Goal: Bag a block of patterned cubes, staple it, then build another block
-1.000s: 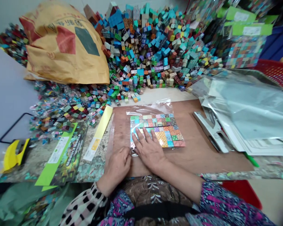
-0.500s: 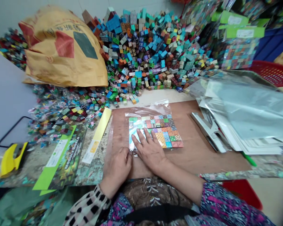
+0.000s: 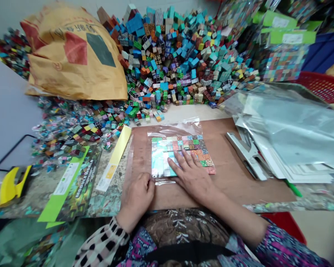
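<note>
On a brown board (image 3: 225,189) lies a clear plastic bag (image 3: 178,129) with small patterned cubes (image 3: 208,162) laid flat inside it in rows. My right hand (image 3: 193,178) rests flat on the bag, fingers spread, over the cubes. My left hand (image 3: 137,194) is closed at the bag's lower left corner, thumb pressed against the curled fingers; the corner seems pinched there, though the grip is mostly hidden. Light glares off the left part of the bag.
A stapler (image 3: 246,155) lies right of the bag, beside stacked white sheets and plastic sleeves (image 3: 295,129). Loose cubes (image 3: 180,66) heap up behind, next to a yellow sack (image 3: 75,63). At left are a yellow strip (image 3: 115,157), green-edged printed cards (image 3: 72,181) and a yellow tape dispenser (image 3: 13,187).
My right hand has slid to the right across the bag, uncovering more cubes on the left side. My left hand stays at the corner. The bag has hardly moved.
</note>
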{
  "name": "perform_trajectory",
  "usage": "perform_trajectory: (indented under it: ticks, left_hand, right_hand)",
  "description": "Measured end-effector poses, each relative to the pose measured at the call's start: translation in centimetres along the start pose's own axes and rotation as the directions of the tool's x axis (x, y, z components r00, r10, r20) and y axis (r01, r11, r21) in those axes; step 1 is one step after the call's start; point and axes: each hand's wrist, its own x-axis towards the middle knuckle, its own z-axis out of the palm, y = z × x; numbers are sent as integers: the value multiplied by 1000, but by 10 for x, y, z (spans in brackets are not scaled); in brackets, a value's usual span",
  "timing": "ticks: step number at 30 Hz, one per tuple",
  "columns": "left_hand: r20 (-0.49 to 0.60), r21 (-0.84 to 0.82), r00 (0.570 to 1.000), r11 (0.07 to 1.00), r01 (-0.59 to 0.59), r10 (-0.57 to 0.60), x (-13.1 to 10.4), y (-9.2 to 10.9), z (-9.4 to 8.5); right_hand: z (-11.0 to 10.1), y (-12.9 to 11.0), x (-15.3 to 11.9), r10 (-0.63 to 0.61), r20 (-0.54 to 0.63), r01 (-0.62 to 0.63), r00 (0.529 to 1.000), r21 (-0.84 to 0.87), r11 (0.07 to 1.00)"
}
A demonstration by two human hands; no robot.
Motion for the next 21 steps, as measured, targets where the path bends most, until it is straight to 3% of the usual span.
perform_trajectory:
  ticks: [4, 6, 8, 11, 13, 14, 21]
  left_hand:
    - [-140, -24, 990, 999, -31, 27, -2, -4, 2]
    - [-295, 24, 950, 994, -103, 106, -7, -5, 3]
    - [-381, 103, 881, 959, -263, 282, -12, -3, 4]
    - [-323, 180, 742, 808, -561, 587, -16, 5, 8]
    - [-277, 196, 663, 716, -670, 695, -15, 11, 14]
    - [-252, 200, 643, 689, -696, 723, -14, 13, 17]
    - [-128, 279, 632, 639, -717, 764, -5, 20, 27]
  right_hand:
    - [-3, 7, -4, 3, 24, -3, 1000, -1, 1000]
    - [-1, 4, -2, 22, 23, -22, 999, 0, 1000]
    - [1, 0, 0, 43, 26, -43, 999, 3, 999]
    - [3, -4, 3, 59, 34, -59, 998, 7, 998]
    - [1, -2, 4, 49, 38, -50, 998, 5, 999]
    - [-1, 0, 4, 35, 42, -35, 999, 2, 999]
    - [-19, 23, 1, -132, 115, 125, 985, 70, 990]
